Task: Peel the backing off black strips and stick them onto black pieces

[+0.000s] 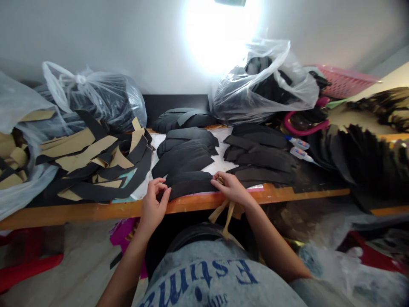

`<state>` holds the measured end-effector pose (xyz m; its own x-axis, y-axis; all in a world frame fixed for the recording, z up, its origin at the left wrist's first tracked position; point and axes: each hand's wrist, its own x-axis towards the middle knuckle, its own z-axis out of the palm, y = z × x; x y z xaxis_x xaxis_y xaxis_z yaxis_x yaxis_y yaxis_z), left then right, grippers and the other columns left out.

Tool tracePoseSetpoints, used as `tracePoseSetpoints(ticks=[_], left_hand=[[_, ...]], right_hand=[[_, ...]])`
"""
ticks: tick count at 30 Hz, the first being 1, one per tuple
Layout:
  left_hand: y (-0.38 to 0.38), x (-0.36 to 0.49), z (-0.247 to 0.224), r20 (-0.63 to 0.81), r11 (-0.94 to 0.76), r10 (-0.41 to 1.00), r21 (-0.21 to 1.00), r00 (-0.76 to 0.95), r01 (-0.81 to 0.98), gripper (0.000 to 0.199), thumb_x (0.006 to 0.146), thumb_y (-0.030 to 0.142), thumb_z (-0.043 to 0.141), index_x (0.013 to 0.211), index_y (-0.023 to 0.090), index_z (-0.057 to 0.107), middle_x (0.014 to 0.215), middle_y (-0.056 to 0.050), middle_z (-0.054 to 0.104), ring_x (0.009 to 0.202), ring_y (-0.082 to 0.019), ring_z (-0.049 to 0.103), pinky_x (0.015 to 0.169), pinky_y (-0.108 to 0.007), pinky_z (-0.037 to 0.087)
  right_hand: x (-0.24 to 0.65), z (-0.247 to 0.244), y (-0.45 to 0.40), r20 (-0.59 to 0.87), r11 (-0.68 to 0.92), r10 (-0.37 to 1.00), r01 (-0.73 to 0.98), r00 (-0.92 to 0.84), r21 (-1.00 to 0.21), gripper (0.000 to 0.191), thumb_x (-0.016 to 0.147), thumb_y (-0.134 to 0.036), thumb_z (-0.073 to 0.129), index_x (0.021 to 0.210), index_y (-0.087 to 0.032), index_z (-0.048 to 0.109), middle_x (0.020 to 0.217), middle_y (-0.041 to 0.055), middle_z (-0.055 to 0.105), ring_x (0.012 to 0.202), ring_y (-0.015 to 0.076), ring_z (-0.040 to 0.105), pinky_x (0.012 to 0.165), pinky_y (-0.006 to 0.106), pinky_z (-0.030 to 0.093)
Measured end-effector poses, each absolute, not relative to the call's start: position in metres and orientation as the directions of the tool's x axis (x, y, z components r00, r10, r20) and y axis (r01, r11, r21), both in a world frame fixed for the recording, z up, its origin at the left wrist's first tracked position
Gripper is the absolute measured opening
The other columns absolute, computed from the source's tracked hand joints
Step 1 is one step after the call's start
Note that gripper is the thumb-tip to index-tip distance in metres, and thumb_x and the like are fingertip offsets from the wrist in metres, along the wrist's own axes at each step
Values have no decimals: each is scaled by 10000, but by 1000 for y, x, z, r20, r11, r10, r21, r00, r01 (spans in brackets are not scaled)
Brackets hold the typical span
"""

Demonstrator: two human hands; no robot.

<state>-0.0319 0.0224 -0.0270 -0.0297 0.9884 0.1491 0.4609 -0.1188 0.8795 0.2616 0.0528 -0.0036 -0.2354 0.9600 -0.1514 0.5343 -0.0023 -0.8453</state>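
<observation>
We see the left hand (154, 207) and the right hand (232, 189) apart at the front edge of the wooden worktop (96, 211), with a black strip (190, 187) lying between them. The left fingers (159, 186) curl at the strip's left end; whether they grip it we cannot tell. The right fingers (222, 179) pinch tan paper strips (224, 215), which hang over the edge. Note the working position: the fingertips do the fine handling, close to the body, with the wrists low. The black strip lies on a stack of black pieces (183, 155) on a white sheet (217, 164). A second black stack (260, 153) lies to the right, tan-backed black pieces (96, 164) lie to the left, and two glue bottles (298, 147) lie further right.
</observation>
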Motion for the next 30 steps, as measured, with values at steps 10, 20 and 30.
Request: tracePoseSetpoints(ticks=[10, 20, 30], left_hand=[[29, -29, -20, 102, -25, 992, 738, -74, 675, 301, 880, 391, 590, 1136, 234, 570, 790, 16, 669, 747, -165, 670, 746, -295, 506], [29, -24, -23, 159, -72, 986, 648, -42, 759, 263, 898, 331, 572, 1144, 237, 579, 801, 8, 660, 773, -177, 677, 739, -286, 497], [26, -20, -19, 140, -86, 990, 628, -4, 773, 228, 953, 293, 480, 1163, 227, 539, 881, -23, 654, 837, -201, 685, 736, -307, 481]], right_hand=[[250, 4, 61, -198, -20, 965, 702, -173, -712, 154, 846, -236, 631, 714, -155, 638, 623, -10, 576, 610, 125, 497, 611, 242, 300], [243, 5, 63, -233, -9, 961, 825, -149, -565, 180, 858, -230, 614, 693, -178, 566, 637, 7, 576, 617, 129, 472, 596, 253, 263], [241, 6, 63, -223, -8, 965, 829, -141, -560, 220, 826, -227, 604, 642, -192, 488, 608, -10, 529, 600, 119, 441, 585, 264, 239]])
